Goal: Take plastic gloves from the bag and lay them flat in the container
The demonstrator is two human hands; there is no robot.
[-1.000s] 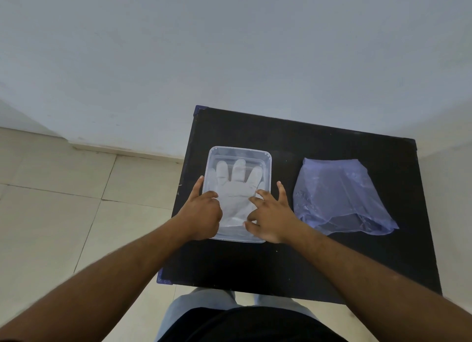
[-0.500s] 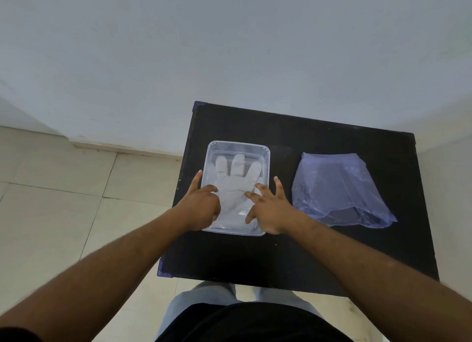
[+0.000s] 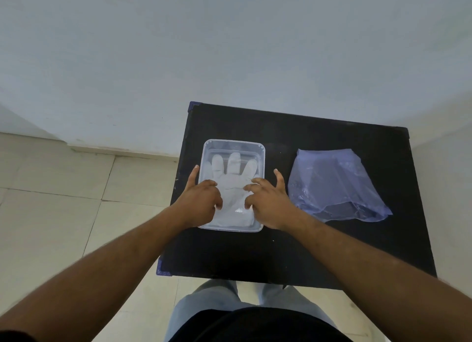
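Translucent white plastic glove (image 3: 233,188) lies flat in clear rectangular plastic container (image 3: 260,147), glove digits pointing away from person, long axis along container's length. Left hand (image 3: 198,203) and right hand (image 3: 268,205) press down on glove's palm area, fingers (image 3: 251,181) curled, thumbs spread outside the rim, gripping nothing. Pale purple translucent plastic bag (image 3: 334,186) right of container, apart, on black worktop (image 3: 306,252). No readable writing.
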